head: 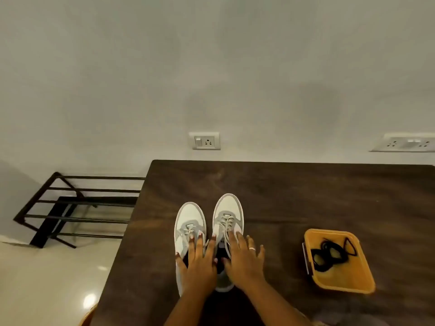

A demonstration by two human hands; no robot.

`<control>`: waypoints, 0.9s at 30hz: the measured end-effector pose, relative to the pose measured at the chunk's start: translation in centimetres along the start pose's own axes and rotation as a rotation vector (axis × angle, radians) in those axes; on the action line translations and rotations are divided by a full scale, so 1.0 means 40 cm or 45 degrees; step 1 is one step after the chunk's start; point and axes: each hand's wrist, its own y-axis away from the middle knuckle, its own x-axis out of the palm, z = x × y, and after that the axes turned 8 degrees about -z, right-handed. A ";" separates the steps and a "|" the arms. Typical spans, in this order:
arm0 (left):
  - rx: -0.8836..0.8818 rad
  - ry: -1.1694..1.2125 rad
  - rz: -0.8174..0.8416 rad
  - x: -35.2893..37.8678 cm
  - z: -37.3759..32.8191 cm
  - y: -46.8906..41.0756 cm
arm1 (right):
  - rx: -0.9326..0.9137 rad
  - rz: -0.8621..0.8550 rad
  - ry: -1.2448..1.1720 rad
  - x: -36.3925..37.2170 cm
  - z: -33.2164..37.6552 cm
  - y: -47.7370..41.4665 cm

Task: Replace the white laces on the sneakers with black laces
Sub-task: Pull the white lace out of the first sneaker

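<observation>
Likely limp, the white laces [226,222] want pinching at their ends. Left hand [200,263] and right hand [244,261] lie spread flat.

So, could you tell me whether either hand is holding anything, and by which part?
Nothing is held: the left hand rests flat on the left white-and-grey sneaker, the right hand flat on the right white-and-grey sneaker.

white-grey sneakers [209,231], orange tub [339,260], seemingly black laces [329,254]
</observation>
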 end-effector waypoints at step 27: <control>0.338 -0.080 -0.166 0.124 0.164 0.260 | 0.020 -0.302 -0.249 0.187 0.016 0.283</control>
